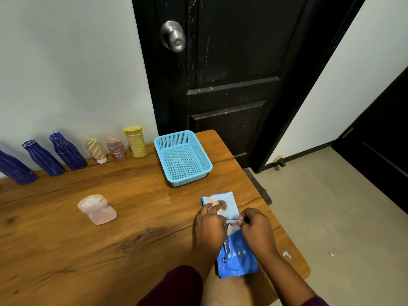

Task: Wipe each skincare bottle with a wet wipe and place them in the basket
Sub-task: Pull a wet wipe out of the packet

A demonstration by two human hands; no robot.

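Observation:
A blue pack of wet wipes (235, 252) lies on the wooden table (132, 217) near its right edge. My left hand (210, 228) presses down on the pack. My right hand (257, 231) pinches a white wipe (232, 227) at the pack's opening. A pink bottle (97, 209) lies on its side at the table's middle left. Along the wall stand three dark blue bottles (67, 152), a beige tube (96, 150), a pink tube (117, 149) and a yellow bottle (135, 141). The light blue basket (204, 155) holds nothing.
A dark door (220, 74) with a metal knob (173, 36) stands behind the basket. The table's right edge drops to a tiled floor (331, 206). A second dark door (379, 151) is at the far right.

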